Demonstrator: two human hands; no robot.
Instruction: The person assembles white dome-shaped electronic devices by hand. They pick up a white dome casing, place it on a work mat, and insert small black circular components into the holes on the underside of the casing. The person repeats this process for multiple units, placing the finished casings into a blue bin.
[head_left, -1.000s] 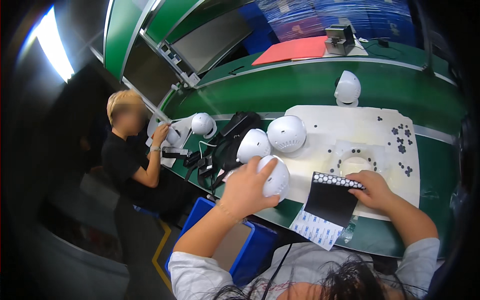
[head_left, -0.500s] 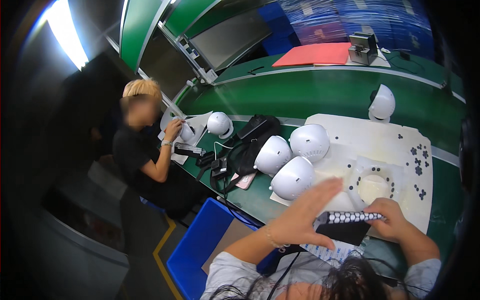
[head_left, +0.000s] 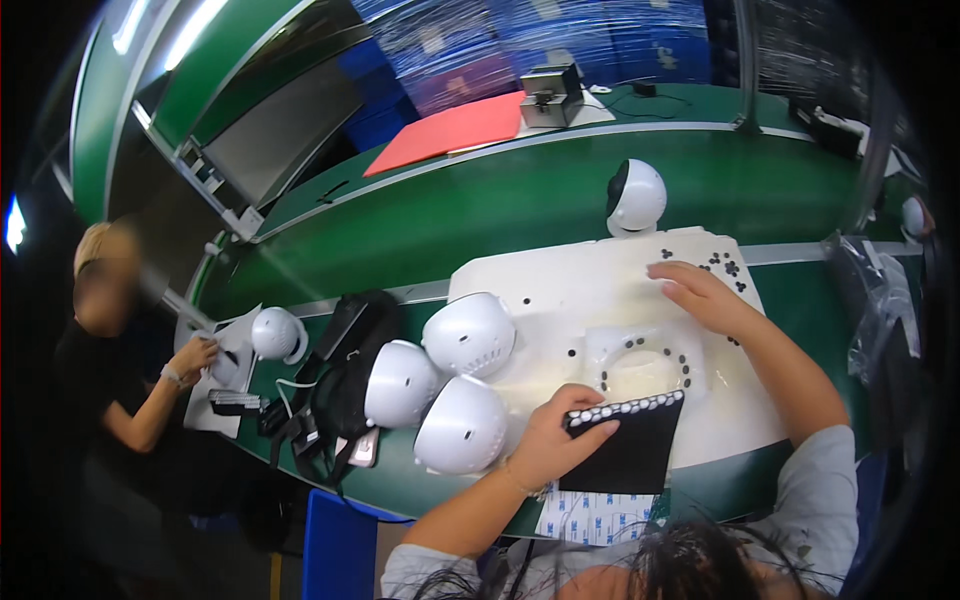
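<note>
My left hand grips a flat black sheet by its left side, thumb across the front. A row of white round spots runs along the sheet's upper edge. Under it lies a white printed backing sheet, partly covered. My right hand is held over the far right part of a white board, its fingers stretched out and apart. Small black round pads lie in clusters beyond that hand. Between my hands sits a translucent square piece with a ring of black dots around a round centre.
Three white rounded housings stand left of the board; another, with a dark front, stands at its far edge. A black bag and cables lie further left. A co-worker handles a white part there. A blue bin is below the table edge.
My left hand, open beside the sheet before, now holds it. My right hand has let go of the sheet and moved away over the board. The view has turned right.
</note>
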